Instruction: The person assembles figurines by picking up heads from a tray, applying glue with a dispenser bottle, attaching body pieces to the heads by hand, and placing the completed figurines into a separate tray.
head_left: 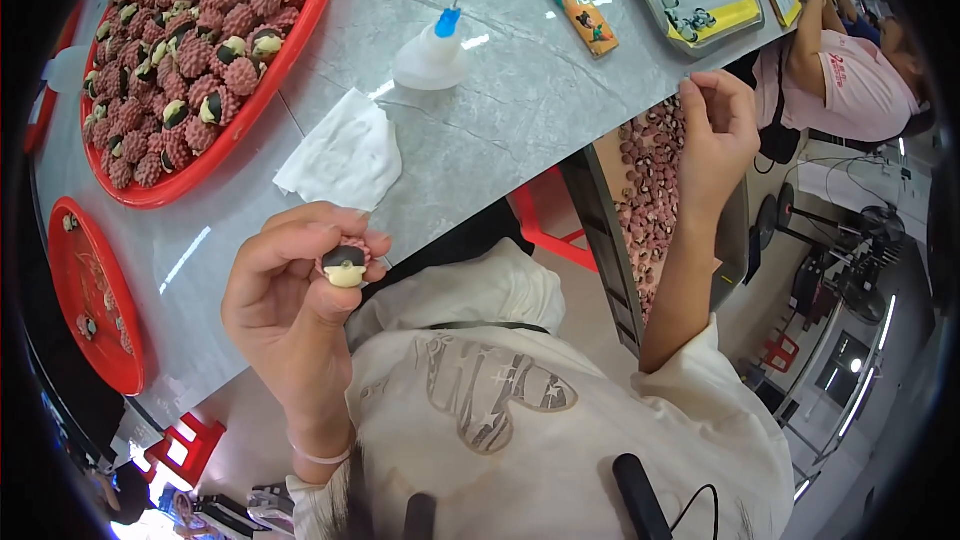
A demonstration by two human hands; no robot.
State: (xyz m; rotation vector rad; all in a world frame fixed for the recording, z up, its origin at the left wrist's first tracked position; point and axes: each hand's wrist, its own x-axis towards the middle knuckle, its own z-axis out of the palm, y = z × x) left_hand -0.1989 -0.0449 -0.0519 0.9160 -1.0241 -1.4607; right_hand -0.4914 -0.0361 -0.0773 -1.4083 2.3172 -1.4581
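Left hand grips a piece by its edges, so its front shows; right hand curls, grip unclear.

left hand pinching figurine, heaped red tray

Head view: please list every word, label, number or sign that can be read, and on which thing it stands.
Orange-and-green packet: large printed characters, not copied here.
Pink shirt of the person at right: print too small to read.
White shirt: butterfly print; mark beside it too faint to read.
Pink, black and cream piece in the left hand: no lettering visible.
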